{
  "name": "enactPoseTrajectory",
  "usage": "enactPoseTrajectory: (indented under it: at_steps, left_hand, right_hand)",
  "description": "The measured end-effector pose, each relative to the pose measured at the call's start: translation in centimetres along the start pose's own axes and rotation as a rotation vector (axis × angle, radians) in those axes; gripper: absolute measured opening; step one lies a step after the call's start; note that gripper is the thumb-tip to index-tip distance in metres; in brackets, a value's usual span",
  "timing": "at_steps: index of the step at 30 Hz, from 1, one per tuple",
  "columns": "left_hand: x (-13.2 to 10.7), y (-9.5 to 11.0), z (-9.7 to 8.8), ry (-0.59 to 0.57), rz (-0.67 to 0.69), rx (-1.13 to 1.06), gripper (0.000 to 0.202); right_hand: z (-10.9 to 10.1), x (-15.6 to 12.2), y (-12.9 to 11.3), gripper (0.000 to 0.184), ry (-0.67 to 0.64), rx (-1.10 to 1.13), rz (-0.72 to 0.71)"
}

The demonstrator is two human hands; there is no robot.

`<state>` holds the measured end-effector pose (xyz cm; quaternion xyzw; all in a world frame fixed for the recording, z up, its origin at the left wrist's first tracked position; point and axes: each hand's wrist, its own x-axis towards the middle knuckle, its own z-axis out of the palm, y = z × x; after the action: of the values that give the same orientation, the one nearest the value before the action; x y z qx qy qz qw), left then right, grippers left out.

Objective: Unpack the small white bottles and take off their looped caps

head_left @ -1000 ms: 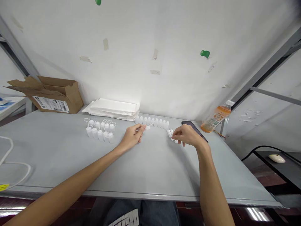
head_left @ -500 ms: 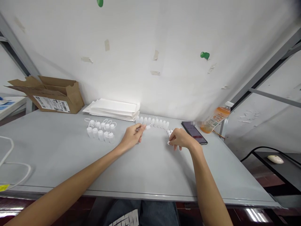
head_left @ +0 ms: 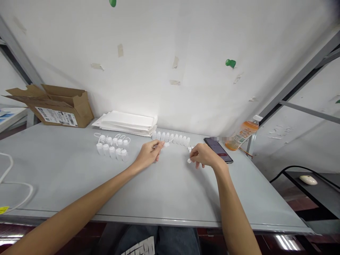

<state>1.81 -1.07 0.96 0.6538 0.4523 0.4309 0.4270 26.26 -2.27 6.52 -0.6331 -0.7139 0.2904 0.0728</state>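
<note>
My left hand (head_left: 149,154) is closed, with thumb and forefinger pinching a small white cap with a thin strap (head_left: 166,144). Just behind it runs a row of small white bottles (head_left: 172,137). My right hand (head_left: 204,156) hangs low over the table, fingers bent together. At its fingertips is a small round white cap (head_left: 189,160), which the fingers seem to pinch. More small white caps (head_left: 190,148) lie behind that hand, partly hidden by it. To the left stand two rows of white bottles (head_left: 112,153); the back row has looped straps.
A stack of white sheets (head_left: 124,122) lies against the wall, beside an open cardboard box (head_left: 62,106). On the right are a phone (head_left: 218,150) and an orange drink bottle (head_left: 243,132). A white cable (head_left: 20,183) crosses the left table edge.
The whole view has shifted slightly. The fingers of my right hand sit a little apart from where they were against the round cap; my left hand keeps its pinch.
</note>
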Motion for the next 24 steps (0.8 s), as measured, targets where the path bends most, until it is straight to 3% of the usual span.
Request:
enactPoseTrajectory:
  at_steps: [10, 24]
  left_hand:
    - [0.0, -0.2, 0.1, -0.018, -0.015, -0.020, 0.043]
    - [0.0, -0.1, 0.1, -0.016, -0.010, -0.042, 0.042]
  right_hand:
    - [-1.5, -1.2, -0.1, 0.017, 0.093, -0.160, 0.057]
    - [-1.9, -0.9, 0.9, 0.015, 0.095, -0.152, 0.113]
